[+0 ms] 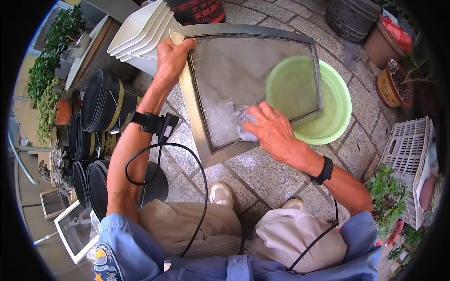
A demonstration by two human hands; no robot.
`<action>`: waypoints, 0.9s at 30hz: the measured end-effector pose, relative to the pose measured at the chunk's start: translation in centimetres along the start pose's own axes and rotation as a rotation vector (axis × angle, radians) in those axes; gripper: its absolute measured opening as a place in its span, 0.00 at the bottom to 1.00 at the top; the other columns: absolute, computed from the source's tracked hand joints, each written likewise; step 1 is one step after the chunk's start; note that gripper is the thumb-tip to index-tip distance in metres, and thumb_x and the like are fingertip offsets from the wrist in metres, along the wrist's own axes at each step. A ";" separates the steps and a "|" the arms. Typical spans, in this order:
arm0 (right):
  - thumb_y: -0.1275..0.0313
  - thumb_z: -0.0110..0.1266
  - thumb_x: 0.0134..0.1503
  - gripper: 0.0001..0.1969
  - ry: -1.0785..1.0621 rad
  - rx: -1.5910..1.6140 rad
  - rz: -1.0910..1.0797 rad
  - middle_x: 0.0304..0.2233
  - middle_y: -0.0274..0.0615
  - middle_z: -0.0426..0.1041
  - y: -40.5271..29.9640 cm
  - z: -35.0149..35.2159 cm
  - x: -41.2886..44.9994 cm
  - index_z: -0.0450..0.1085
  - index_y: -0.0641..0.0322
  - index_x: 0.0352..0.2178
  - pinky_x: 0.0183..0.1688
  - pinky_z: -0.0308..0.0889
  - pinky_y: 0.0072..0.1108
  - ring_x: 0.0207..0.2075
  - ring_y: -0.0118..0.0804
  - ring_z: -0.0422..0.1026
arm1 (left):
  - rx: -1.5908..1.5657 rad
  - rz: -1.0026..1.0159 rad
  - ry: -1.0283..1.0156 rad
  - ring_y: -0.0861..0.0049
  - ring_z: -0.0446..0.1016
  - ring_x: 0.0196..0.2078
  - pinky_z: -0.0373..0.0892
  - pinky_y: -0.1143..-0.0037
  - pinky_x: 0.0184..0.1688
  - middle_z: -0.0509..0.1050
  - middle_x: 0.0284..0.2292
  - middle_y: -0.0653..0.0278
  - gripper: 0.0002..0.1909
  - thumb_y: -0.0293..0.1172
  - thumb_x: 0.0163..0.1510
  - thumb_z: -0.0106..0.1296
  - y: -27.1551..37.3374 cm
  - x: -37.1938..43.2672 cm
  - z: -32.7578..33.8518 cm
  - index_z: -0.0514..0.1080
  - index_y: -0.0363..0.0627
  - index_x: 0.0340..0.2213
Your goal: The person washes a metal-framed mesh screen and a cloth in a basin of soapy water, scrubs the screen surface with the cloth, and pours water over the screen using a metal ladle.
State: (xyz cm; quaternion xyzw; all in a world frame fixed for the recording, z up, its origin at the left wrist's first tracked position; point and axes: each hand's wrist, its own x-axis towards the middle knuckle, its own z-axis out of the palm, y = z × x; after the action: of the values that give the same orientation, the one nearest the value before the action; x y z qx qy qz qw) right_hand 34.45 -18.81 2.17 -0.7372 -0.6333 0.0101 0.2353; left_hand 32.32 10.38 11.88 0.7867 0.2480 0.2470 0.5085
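Observation:
My left hand (172, 56) grips the upper left corner of a metal-framed mesh window screen (228, 66), thumb on the front of the frame. The screen is tilted before me, its mesh dusty grey and partly see-through. My right hand (272, 130) presses a crumpled grey cloth (248, 121) onto the mesh near the lower edge of the frame. Behind the screen's right side, a light green plastic basin (337, 105) rests on the paving and shows through the mesh. It appears to hold cloudy water.
Stacked white plastic containers (140, 31) stand at the upper left. Several black buckets (102, 102) line the left side, near white-framed screens (75, 228). To the right are a potted plant (393, 84), a white plastic crate (404, 147) and succulents (386, 196). Black cables (204, 196) hang from my wrists.

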 end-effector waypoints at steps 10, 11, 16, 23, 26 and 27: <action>0.80 0.59 0.38 0.26 0.032 0.401 -0.082 0.44 0.46 0.64 -4.6 0.0 1.3 0.72 0.55 0.44 0.40 0.71 0.34 0.45 0.48 0.67 | -0.009 -0.003 0.017 0.83 0.70 0.20 0.66 0.78 0.22 0.75 0.22 0.66 0.08 0.28 0.53 0.57 -0.5 -0.3 -0.2 0.76 0.33 0.31; 0.79 0.60 0.38 0.25 0.019 0.318 -0.119 0.42 0.45 0.64 -4.3 -0.1 1.4 0.73 0.54 0.43 0.38 0.71 0.32 0.44 0.46 0.66 | -0.022 -0.001 0.023 0.82 0.70 0.20 0.67 0.78 0.23 0.75 0.22 0.66 0.08 0.27 0.53 0.57 -0.6 -0.4 -0.1 0.76 0.33 0.31; 0.78 0.57 0.43 0.21 -0.107 0.121 0.009 0.39 0.45 0.64 -1.0 -0.1 0.2 0.74 0.54 0.42 0.34 0.70 0.31 0.41 0.44 0.65 | -0.036 0.020 0.036 0.80 0.73 0.24 0.70 0.76 0.28 0.77 0.26 0.63 0.10 0.26 0.52 0.56 -0.5 -0.3 0.0 0.76 0.30 0.34; 0.80 0.55 0.47 0.17 0.108 0.300 0.119 0.35 0.42 0.63 -3.5 0.2 0.9 0.74 0.52 0.41 0.29 0.68 0.31 0.40 0.42 0.65 | -0.008 0.011 0.032 0.81 0.72 0.22 0.69 0.77 0.26 0.76 0.24 0.65 0.09 0.28 0.52 0.57 -0.7 0.0 0.1 0.77 0.31 0.32; 0.80 0.54 0.47 0.19 0.094 0.302 -0.053 0.35 0.42 0.62 -4.5 1.3 0.9 0.74 0.51 0.42 0.31 0.69 0.31 0.40 0.43 0.66 | -0.048 0.024 -0.003 0.83 0.70 0.22 0.67 0.79 0.25 0.76 0.24 0.67 0.10 0.29 0.52 0.57 -0.9 -0.1 -0.1 0.76 0.33 0.34; 0.80 0.54 0.47 0.20 0.037 0.239 -0.018 0.35 0.43 0.63 -3.6 1.5 0.7 0.74 0.51 0.43 0.32 0.69 0.31 0.40 0.43 0.67 | -0.064 0.029 -0.025 0.84 0.70 0.23 0.67 0.79 0.26 0.76 0.25 0.68 0.11 0.29 0.52 0.57 -0.9 -0.1 -0.2 0.76 0.33 0.34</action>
State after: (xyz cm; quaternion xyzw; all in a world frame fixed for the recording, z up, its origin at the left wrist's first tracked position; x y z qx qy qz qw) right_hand 30.76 -17.35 2.31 -0.6983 -0.6296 0.0698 0.3332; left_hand 31.96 10.76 11.07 0.7767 0.2222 0.2522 0.5327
